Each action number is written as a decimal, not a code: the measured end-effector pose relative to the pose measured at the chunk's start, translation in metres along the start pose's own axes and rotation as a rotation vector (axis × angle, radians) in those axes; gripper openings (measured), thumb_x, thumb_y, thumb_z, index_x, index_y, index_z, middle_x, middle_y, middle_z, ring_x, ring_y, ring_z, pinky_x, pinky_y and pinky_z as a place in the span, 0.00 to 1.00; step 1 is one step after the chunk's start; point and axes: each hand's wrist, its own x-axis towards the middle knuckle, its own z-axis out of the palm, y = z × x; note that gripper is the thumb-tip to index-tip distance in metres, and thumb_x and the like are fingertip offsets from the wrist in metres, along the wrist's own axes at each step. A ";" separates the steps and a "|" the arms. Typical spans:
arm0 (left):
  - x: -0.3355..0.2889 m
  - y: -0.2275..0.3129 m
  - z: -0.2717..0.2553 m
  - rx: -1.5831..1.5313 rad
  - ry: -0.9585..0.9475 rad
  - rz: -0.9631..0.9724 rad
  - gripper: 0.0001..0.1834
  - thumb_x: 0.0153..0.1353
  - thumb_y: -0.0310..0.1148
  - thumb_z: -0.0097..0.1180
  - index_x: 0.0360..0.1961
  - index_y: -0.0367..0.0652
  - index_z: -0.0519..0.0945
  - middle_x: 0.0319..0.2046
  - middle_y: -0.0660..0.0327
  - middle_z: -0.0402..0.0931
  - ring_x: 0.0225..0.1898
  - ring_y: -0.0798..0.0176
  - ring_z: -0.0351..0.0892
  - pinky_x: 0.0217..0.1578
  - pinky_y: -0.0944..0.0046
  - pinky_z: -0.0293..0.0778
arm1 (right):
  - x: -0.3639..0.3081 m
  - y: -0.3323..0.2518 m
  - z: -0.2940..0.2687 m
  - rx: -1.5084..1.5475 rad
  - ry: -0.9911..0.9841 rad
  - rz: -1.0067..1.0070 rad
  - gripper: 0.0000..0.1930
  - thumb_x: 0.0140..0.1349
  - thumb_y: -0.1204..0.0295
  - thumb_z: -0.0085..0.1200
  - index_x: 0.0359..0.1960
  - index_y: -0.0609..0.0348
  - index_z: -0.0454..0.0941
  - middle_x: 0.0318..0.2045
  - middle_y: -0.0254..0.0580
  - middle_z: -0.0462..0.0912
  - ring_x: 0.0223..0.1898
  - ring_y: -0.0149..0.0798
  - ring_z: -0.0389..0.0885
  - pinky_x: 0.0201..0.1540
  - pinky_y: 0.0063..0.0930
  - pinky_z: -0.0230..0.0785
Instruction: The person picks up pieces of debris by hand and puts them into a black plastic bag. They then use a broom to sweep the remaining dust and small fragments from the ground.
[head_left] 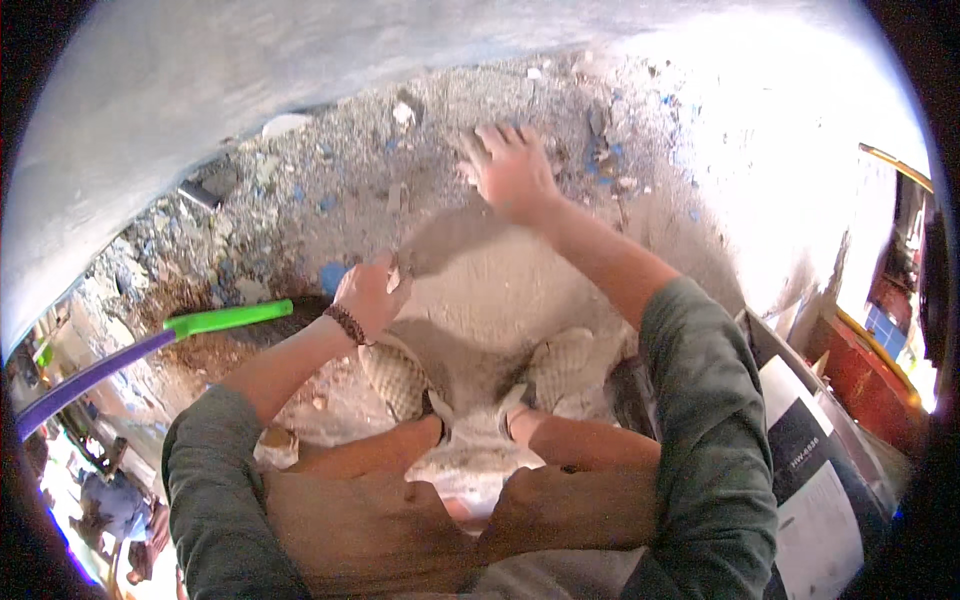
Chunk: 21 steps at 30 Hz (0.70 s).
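Gritty floor (490,300) under right hand (514,172); white lettering (804,453) on black band (786,437)

- Right hand (508,170): palm down, fingers spread, at the loose debris (350,165) strewn over the floor (490,285); contact under the fingertips cannot be made out.
- Left hand (372,297): lower and nearer the body, fingers bent; contents unclear. Dark beaded bracelet (346,325) at its wrist.
- Blue fragment (333,278): on the ground, just beside the left hand.
- Purple pole (95,382) with green end piece (230,318): slanting in from the left, near the left forearm.
- Dark cylinder (200,195): among the debris, close to the pale wall (300,50).
- Checked shoes (392,382): side by side, between the forearms.
- Dark box with white panels (820,530): beside the right sleeve (705,400).
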 end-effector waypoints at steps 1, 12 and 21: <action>0.006 -0.005 -0.001 -0.090 0.060 0.070 0.17 0.55 0.39 0.53 0.39 0.35 0.70 0.32 0.41 0.76 0.37 0.39 0.77 0.37 0.48 0.72 | 0.000 -0.005 0.002 0.074 0.046 0.017 0.23 0.61 0.57 0.50 0.55 0.54 0.71 0.52 0.46 0.71 0.55 0.49 0.67 0.58 0.47 0.57; 0.043 0.021 -0.078 -0.292 0.376 0.304 0.16 0.48 0.34 0.55 0.36 0.36 0.73 0.29 0.43 0.76 0.34 0.41 0.76 0.35 0.49 0.71 | -0.020 -0.002 -0.033 0.293 -0.075 0.134 0.15 0.57 0.67 0.52 0.46 0.55 0.70 0.44 0.44 0.73 0.46 0.46 0.74 0.45 0.38 0.69; 0.047 -0.024 -0.056 -0.232 0.274 0.181 0.17 0.44 0.41 0.63 0.31 0.39 0.79 0.30 0.50 0.79 0.32 0.52 0.80 0.34 0.57 0.74 | -0.035 0.002 -0.016 0.192 0.123 -0.226 0.20 0.53 0.77 0.54 0.49 0.50 0.73 0.39 0.40 0.76 0.42 0.46 0.77 0.38 0.40 0.72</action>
